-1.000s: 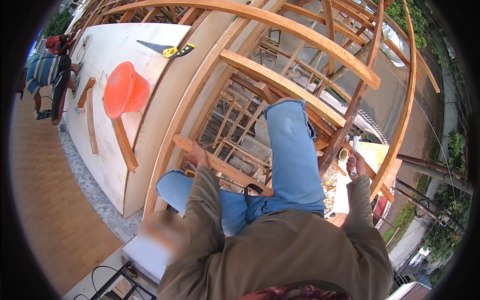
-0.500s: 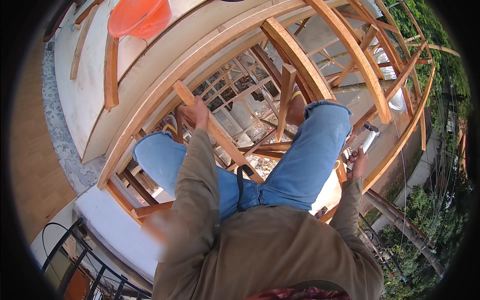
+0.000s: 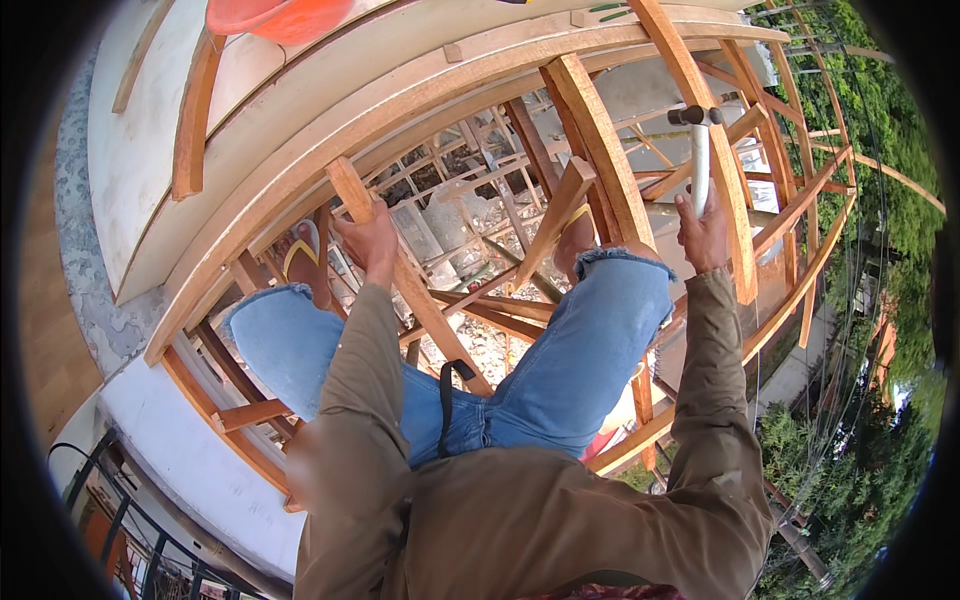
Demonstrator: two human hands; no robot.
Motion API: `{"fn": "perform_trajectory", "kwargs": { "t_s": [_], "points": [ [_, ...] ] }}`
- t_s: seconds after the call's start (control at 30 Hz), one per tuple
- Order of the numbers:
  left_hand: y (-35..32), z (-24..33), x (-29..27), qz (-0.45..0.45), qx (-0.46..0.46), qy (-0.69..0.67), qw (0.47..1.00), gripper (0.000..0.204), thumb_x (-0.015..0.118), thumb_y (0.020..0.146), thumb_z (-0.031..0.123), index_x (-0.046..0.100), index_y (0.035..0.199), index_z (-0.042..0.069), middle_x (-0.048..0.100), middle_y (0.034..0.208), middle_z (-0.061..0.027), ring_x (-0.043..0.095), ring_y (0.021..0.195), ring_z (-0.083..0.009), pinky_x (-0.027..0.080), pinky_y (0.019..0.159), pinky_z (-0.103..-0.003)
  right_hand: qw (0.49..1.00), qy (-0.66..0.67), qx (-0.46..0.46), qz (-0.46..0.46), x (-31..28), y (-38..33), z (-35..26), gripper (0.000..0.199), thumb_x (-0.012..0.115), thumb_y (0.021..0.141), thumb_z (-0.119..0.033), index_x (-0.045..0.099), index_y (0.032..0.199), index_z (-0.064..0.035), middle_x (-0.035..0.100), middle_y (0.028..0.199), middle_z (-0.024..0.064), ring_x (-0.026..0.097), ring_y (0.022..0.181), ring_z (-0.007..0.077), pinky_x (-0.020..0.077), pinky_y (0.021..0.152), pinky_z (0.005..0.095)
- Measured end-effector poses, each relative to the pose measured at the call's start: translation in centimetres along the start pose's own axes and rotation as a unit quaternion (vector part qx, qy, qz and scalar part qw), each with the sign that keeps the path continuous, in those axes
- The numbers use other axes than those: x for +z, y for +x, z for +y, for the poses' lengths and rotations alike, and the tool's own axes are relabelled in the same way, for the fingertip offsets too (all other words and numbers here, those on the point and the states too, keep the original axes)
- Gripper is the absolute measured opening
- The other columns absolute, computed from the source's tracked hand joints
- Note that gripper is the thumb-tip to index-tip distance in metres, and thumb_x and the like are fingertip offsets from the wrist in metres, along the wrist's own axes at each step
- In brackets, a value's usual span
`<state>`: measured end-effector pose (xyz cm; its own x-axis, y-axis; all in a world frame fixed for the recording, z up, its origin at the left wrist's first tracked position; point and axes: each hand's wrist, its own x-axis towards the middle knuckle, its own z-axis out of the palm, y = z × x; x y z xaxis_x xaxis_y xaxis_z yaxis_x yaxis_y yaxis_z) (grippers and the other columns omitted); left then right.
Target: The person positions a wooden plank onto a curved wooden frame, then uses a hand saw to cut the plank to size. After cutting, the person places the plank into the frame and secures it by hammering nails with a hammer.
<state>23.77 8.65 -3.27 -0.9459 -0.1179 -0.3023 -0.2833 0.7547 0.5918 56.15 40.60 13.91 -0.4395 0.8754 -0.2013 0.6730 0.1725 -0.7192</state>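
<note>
My left hand [image 3: 368,243] is closed around a short wooden beam [image 3: 425,315], near the beam's far end. The beam runs from between my thighs toward a long curved-looking timber [image 3: 300,158]. In my right hand [image 3: 705,235] is a hammer [image 3: 699,160] with a white handle and dark head, held upright with the head at the top. The hammer stands in front of a slanting rafter [image 3: 728,190] to the right of my knee. Fingers of the right hand wrap the lower handle.
I sit astride a timber frame. Rubble and thin battens [image 3: 470,230] show far below through its gaps. An orange bucket [image 3: 275,18] and a loose wood piece [image 3: 197,120] lie on the pale ledge at the far left. Wires [image 3: 850,330] and trees [image 3: 900,190] stand to the right.
My right hand has lifted the hammer from low beside my right knee, up and away from me. The view has shifted slightly; my left hand still grips the beam.
</note>
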Motion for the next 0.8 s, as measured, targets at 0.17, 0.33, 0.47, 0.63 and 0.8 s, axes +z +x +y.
{"fn": "perform_trajectory", "kwargs": {
  "t_s": [0.17, 0.33, 0.47, 0.63, 0.8],
  "points": [
    [0.2, -1.5, 0.9, -0.037, -0.024, -0.028, 0.999, 0.061, 0.079, 0.084, 0.038, 0.051, 0.112, -0.008, 0.065, 0.108, -0.0234, 0.066, 0.100, -0.0325, 0.050, 0.090, -0.044, 0.892, -0.304, -0.309, -0.132, 5.0, 7.8, -5.5, 0.050, 0.067, 0.095, -0.021, 0.051, 0.141, -0.0131, 0.068, 0.093, 0.0207, 0.071, 0.081, 0.0372, 0.0557, 0.066, 0.0483],
    [-0.6, -1.0, 0.3, -0.041, -0.009, -0.089, 0.995, 0.048, 0.076, 0.091, 0.027, 0.049, 0.111, -0.008, 0.064, 0.107, -0.0197, 0.065, 0.095, -0.0257, 0.052, 0.085, -0.040, 0.755, -0.504, -0.339, -0.246, 6.8, 12.0, -8.3, 0.054, 0.060, 0.095, -0.017, 0.047, 0.148, -0.0181, 0.062, 0.082, 0.0094, 0.069, 0.065, 0.0265, 0.0541, 0.048, 0.0413],
    [-0.8, -0.6, 0.2, -0.053, -0.068, -0.078, 0.993, 0.062, 0.073, 0.094, 0.022, 0.040, 0.133, -0.012, 0.063, 0.115, -0.0209, 0.065, 0.101, -0.0263, 0.053, 0.088, -0.040, 0.734, -0.583, -0.262, -0.230, 7.2, 14.4, -7.5, 0.055, 0.058, 0.096, -0.016, 0.045, 0.149, -0.0183, 0.062, 0.082, 0.0099, 0.070, 0.064, 0.0264, 0.0549, 0.047, 0.0426],
    [0.0, -2.0, 0.3, -0.072, -0.002, -0.054, 0.996, 0.064, 0.074, 0.091, 0.022, 0.041, 0.135, -0.011, 0.060, 0.121, -0.0240, 0.061, 0.110, -0.0319, 0.048, 0.098, -0.042, 0.790, -0.522, -0.182, -0.264, 7.4, 15.7, -7.0, 0.053, 0.059, 0.097, -0.020, 0.044, 0.148, -0.0220, 0.065, 0.083, 0.0121, 0.072, 0.067, 0.0314, 0.0557, 0.050, 0.0457],
    [0.6, 0.5, -2.4, -0.147, -0.007, 0.118, 0.982, 0.073, 0.073, 0.091, 0.045, 0.044, 0.128, -0.011, 0.056, 0.121, -0.0269, 0.057, 0.110, -0.0362, 0.044, 0.101, -0.042, 0.910, -0.335, -0.063, -0.236, 6.6, 11.1, -9.2, 0.053, 0.068, 0.096, -0.031, 0.050, 0.143, -0.0158, 0.070, 0.091, 0.0194, 0.069, 0.075, 0.0435, 0.0556, 0.065, 0.0506]
  ]
}}
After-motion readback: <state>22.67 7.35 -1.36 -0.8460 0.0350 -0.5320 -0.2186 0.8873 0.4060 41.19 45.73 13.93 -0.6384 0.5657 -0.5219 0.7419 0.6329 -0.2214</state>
